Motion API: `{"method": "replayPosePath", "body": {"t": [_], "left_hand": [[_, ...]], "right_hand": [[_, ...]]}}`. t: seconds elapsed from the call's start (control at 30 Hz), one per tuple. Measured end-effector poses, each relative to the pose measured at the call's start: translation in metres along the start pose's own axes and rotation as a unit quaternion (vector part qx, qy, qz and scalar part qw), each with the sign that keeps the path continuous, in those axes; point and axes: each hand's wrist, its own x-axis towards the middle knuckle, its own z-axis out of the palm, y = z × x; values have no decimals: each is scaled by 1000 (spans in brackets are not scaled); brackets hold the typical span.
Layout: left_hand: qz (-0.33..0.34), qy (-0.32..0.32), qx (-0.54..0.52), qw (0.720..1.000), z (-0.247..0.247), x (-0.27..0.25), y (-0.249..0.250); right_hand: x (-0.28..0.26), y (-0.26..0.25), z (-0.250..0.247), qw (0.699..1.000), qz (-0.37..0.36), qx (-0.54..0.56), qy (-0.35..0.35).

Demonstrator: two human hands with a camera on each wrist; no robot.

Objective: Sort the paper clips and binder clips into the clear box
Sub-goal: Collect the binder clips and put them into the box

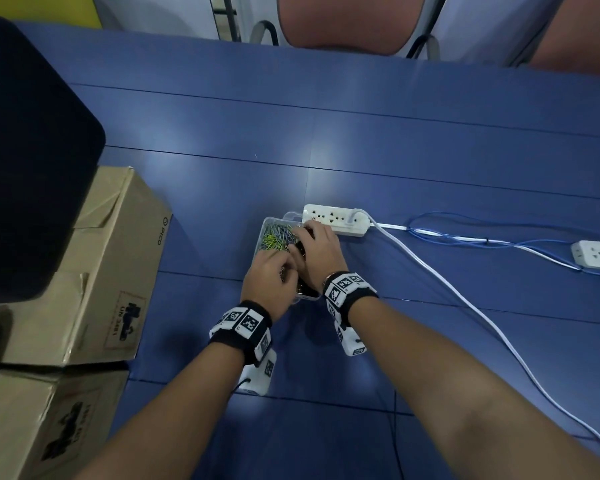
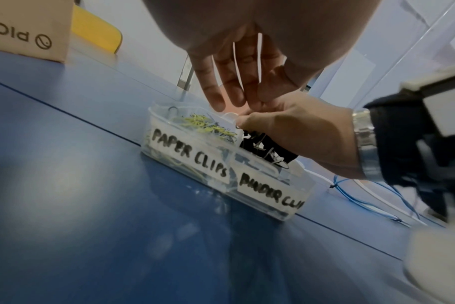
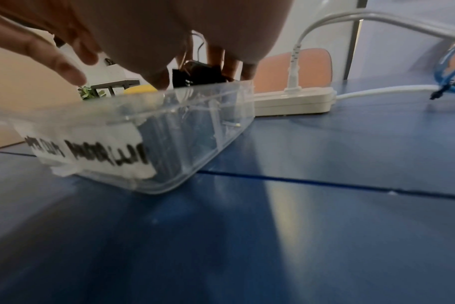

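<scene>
A bunch of black binder clips (image 2: 268, 146) is gripped by the curled fingers (image 2: 249, 121) of the right hand (image 1: 321, 252) over the clear box (image 2: 303, 192). Coloured paper clips (image 1: 274, 237) lie just beyond the loosely bent, empty fingers (image 2: 213, 88) of the left hand (image 1: 267, 280). The box stands on the bench (image 1: 430, 150).

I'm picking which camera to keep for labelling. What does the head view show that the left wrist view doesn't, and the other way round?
Only the head view: the white power strip behind the clear plastic box, the second brown cardboard box at lower left, and both forearms.

Only the left wrist view: the handwritten "PAPER CLIPS" label on the box's side wall and a yellow object behind the table.

Both: the box on the blue table, its yellow-green paper clips, black binder clips, the left hand and right hand over it.
</scene>
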Motion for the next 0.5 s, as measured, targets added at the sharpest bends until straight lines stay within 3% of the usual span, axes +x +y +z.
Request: {"method": "replayPosePath", "body": {"t": [0.2, 0.5], "left_hand": [[9, -12, 19, 1000, -6, -11, -4], [6, -42, 58, 997, -19, -50, -18]], "right_hand": [[-8, 4, -17, 1000, -21, -16, -17], [-28, 9, -37, 981, 33, -132, -138]]}}
